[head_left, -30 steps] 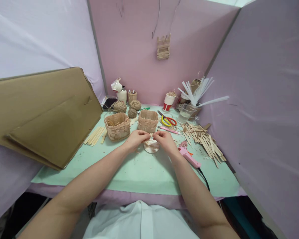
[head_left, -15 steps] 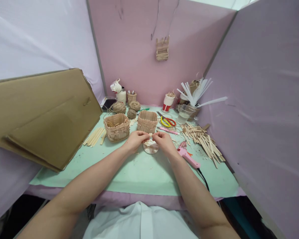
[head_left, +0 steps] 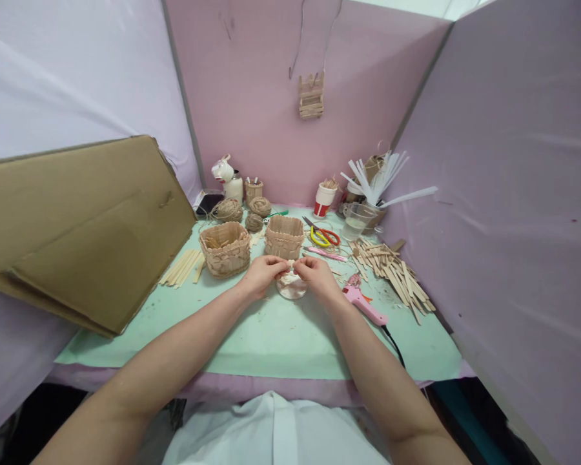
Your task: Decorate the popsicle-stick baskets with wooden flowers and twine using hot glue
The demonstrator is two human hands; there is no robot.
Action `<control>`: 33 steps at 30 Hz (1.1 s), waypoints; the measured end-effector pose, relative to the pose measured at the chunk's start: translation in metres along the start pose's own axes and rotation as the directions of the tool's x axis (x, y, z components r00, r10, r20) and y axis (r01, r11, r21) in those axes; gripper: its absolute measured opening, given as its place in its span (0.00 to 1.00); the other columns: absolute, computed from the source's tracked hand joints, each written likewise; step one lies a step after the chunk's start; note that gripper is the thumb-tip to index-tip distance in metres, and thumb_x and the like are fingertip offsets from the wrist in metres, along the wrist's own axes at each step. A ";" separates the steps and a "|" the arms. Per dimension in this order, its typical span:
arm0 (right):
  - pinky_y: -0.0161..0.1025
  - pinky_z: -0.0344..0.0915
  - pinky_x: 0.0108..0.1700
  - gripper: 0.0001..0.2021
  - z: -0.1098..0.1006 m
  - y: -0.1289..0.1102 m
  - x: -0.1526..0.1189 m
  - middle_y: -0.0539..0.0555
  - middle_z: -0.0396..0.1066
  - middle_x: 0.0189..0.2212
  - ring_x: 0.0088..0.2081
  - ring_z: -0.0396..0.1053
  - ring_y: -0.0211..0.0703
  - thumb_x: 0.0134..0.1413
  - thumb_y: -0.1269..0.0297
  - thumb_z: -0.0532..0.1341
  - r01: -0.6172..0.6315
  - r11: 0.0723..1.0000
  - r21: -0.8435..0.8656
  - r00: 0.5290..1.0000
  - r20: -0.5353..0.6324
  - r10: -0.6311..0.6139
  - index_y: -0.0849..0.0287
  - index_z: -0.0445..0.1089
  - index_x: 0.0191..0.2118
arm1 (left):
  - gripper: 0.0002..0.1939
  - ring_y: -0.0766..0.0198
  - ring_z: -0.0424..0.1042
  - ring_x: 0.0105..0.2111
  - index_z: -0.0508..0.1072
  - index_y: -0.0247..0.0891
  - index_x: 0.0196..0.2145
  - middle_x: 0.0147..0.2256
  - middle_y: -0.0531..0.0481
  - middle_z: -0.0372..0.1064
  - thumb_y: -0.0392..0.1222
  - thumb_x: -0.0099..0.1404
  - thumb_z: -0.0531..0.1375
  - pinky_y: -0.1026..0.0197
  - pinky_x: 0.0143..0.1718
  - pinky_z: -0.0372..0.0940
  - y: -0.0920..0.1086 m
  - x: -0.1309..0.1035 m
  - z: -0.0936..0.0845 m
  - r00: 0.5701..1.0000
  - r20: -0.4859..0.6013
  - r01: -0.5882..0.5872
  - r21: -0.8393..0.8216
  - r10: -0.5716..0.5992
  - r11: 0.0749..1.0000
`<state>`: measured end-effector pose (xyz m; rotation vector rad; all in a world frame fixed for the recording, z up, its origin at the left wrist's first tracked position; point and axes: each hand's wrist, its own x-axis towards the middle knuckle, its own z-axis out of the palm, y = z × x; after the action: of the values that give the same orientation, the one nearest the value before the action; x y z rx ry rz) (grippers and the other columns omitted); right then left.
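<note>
My left hand (head_left: 263, 274) and my right hand (head_left: 317, 274) meet fingertip to fingertip near the table's middle. Both are closed in a pinch at a small pale piece (head_left: 291, 264), whose exact shape is too small to tell. Just below the fingers lies a round, whitish disc (head_left: 292, 288), partly covered by them. Behind my hands stands a square woven basket (head_left: 283, 237). A second basket (head_left: 226, 258), with wooden strips inside, is to the left of it. The pink glue gun (head_left: 366, 307) rests right of my right hand.
Thin sticks (head_left: 181, 267) lie left, and a heap of wooden strips (head_left: 394, 274) right. Scissors (head_left: 323, 234) and a pink cutter (head_left: 325, 254) lie behind my right hand. Cardboard (head_left: 91, 226) leans at the left. Twine balls (head_left: 229, 210) and cups (head_left: 323, 199) stand at the back.
The whole view has shifted slightly. My hands keep nearly the same pose, pinched together over the disc.
</note>
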<state>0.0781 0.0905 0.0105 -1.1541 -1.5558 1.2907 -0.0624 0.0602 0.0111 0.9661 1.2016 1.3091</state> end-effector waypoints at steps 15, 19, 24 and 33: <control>0.32 0.47 0.23 0.09 -0.001 0.000 -0.001 0.46 0.63 0.17 0.19 0.52 0.32 0.40 0.60 0.59 -0.012 1.000 -0.006 1.000 0.012 0.012 0.61 0.68 0.23 | 0.11 0.70 0.62 0.21 0.75 0.31 0.23 0.21 0.49 0.68 0.43 0.43 0.67 0.65 0.25 0.55 -0.002 0.001 -0.002 1.000 0.015 0.008 0.016 -0.008 1.000; 0.32 0.48 0.23 0.09 -0.002 0.001 -0.001 0.46 0.64 0.17 0.19 0.53 0.32 0.40 0.59 0.59 -0.005 1.000 -0.027 1.000 0.018 0.005 0.61 0.68 0.22 | 0.11 0.70 0.62 0.21 0.76 0.32 0.23 0.21 0.49 0.69 0.43 0.44 0.67 0.65 0.25 0.56 -0.003 0.001 -0.002 1.000 0.025 0.004 0.023 -0.005 1.000; 0.32 0.47 0.23 0.09 -0.002 0.000 -0.001 0.46 0.64 0.17 0.19 0.52 0.32 0.40 0.60 0.58 -0.016 0.999 -0.040 1.000 0.004 0.016 0.61 0.68 0.22 | 0.12 0.69 0.64 0.22 0.76 0.31 0.23 0.22 0.47 0.71 0.44 0.44 0.68 0.64 0.26 0.57 -0.001 0.001 -0.002 0.999 0.044 0.027 0.018 -0.028 0.999; 0.33 0.49 0.24 0.08 -0.004 -0.002 -0.002 0.48 0.67 0.20 0.21 0.55 0.33 0.40 0.61 0.59 -0.011 0.997 -0.070 1.000 -0.029 0.009 0.61 0.68 0.23 | 0.13 0.69 0.65 0.25 0.77 0.32 0.26 0.27 0.47 0.72 0.46 0.47 0.67 0.65 0.29 0.58 0.010 0.002 -0.012 0.996 0.086 0.005 0.129 -0.016 0.992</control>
<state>0.0823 0.0891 0.0135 -1.2203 -1.5872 1.2292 -0.0764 0.0619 0.0186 1.0969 1.2336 1.1801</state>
